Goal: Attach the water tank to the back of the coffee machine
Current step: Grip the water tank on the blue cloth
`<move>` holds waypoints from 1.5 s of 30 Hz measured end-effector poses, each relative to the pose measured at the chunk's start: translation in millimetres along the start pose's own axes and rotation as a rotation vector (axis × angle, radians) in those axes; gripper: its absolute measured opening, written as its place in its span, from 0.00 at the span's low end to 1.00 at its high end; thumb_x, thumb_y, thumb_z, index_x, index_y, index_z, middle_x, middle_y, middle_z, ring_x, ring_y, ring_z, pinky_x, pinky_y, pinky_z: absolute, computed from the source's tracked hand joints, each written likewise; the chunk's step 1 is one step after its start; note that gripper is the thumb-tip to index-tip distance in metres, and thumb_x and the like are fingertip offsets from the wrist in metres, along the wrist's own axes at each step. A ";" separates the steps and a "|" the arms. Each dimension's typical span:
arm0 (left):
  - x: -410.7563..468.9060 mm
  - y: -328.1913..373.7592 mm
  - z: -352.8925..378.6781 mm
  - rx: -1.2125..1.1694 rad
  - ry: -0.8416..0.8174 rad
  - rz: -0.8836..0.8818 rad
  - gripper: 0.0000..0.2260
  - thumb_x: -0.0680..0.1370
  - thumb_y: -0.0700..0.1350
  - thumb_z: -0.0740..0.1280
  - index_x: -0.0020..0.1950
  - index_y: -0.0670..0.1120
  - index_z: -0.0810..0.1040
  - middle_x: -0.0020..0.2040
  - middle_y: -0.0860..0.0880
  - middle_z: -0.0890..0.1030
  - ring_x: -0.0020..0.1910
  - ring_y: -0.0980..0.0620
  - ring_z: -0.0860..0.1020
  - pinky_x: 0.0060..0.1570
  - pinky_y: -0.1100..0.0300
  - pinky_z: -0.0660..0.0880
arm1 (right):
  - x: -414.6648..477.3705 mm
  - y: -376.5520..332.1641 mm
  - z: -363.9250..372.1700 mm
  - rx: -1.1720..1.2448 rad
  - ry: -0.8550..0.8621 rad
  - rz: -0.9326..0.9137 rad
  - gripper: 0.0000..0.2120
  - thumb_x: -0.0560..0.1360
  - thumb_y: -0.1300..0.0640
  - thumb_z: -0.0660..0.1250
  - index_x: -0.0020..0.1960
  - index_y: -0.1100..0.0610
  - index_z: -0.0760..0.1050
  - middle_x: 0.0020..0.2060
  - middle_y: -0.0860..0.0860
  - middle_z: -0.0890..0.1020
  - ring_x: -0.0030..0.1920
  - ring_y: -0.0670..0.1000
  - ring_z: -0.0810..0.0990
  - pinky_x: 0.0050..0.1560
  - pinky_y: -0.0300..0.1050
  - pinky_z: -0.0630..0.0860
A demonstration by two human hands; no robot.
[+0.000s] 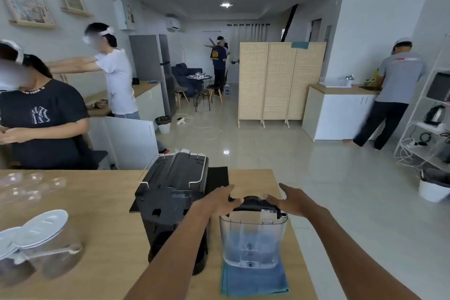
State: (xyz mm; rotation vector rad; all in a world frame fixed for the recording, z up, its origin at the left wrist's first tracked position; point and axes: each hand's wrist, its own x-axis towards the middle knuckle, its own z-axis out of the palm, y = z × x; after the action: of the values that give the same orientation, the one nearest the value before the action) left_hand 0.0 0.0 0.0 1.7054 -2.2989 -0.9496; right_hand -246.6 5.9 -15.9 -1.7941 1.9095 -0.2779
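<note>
A clear plastic water tank [253, 238] with a black lid stands upright on a blue cloth [254, 280], near the table's right front. The black coffee machine [174, 202] stands just left of it, its back turned toward me and apart from the tank. My left hand [216, 201] grips the left side of the tank's lid. My right hand [289, 201] holds the lid's right side. The tank looks empty.
Glass jars with white lids [41, 246] stand at the table's left front, clear cups [29, 185] behind them. A black mat [218, 176] lies behind the machine. The wooden table's right edge [282, 192] is close to the tank. A person in black sits at far left.
</note>
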 end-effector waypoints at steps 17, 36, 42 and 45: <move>35.1 -26.0 13.1 -0.201 0.186 -0.057 0.16 0.72 0.58 0.74 0.39 0.45 0.78 0.35 0.49 0.78 0.32 0.56 0.73 0.33 0.63 0.67 | 18.8 18.0 15.3 0.152 0.020 -0.040 0.24 0.69 0.32 0.70 0.45 0.54 0.78 0.37 0.49 0.83 0.37 0.48 0.81 0.36 0.38 0.71; 11.4 -31.4 37.7 -0.299 0.462 0.223 0.40 0.65 0.53 0.81 0.74 0.55 0.69 0.75 0.49 0.69 0.74 0.53 0.66 0.71 0.57 0.62 | -14.4 13.6 47.5 0.411 0.330 -0.220 0.42 0.71 0.25 0.61 0.78 0.45 0.64 0.71 0.46 0.77 0.66 0.53 0.79 0.68 0.52 0.76; -2.2 -30.8 55.1 -0.297 0.568 0.233 0.36 0.65 0.52 0.81 0.71 0.56 0.73 0.75 0.48 0.69 0.73 0.53 0.66 0.67 0.61 0.63 | -26.7 16.5 60.6 0.444 0.399 -0.278 0.44 0.70 0.27 0.60 0.80 0.46 0.59 0.74 0.49 0.73 0.70 0.52 0.74 0.69 0.49 0.73; -6.6 -30.5 63.1 -0.321 0.617 0.221 0.35 0.66 0.59 0.79 0.72 0.58 0.72 0.75 0.51 0.69 0.73 0.54 0.67 0.68 0.56 0.66 | -29.3 22.9 68.8 0.447 0.404 -0.321 0.45 0.69 0.22 0.58 0.80 0.43 0.56 0.77 0.46 0.68 0.73 0.51 0.71 0.71 0.54 0.72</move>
State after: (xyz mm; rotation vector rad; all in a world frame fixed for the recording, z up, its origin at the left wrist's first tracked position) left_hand -1.1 26.6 -65.1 1.3340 -1.7711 -0.5940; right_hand -232.9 49.9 -79.1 -1.8100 1.6125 -1.1574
